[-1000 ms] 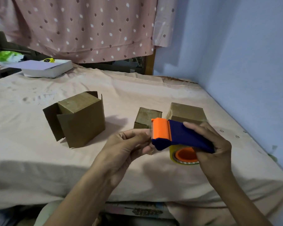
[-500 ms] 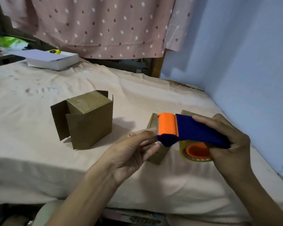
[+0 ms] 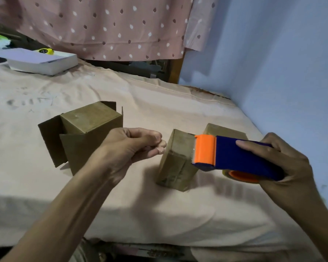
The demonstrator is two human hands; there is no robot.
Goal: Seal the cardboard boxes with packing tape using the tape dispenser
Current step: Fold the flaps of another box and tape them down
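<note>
My right hand (image 3: 284, 167) grips a blue and orange tape dispenser (image 3: 235, 156), with its tape roll (image 3: 242, 175) underneath. The dispenser's orange mouth hovers over a small sealed cardboard box (image 3: 176, 163). Another cardboard box (image 3: 223, 130) is partly hidden behind the dispenser. My left hand (image 3: 129, 148) is a short way left of the mouth. Its fingertips pinch the end of a faint clear tape strip. A larger cardboard box (image 3: 91, 129) with loose side flaps stands to the left, behind my left hand.
The boxes sit on a bed covered with a beige sheet (image 3: 159, 103). A white flat box (image 3: 44, 63) with a yellow object (image 3: 45, 51) on it lies at the far left. A blue wall (image 3: 273, 72) borders the right side. A dotted pink curtain (image 3: 112, 25) hangs at the back.
My left hand has drawn away leftward from the dispenser's mouth, where its fingers were before. The dispenser has shifted right, baring the small box.
</note>
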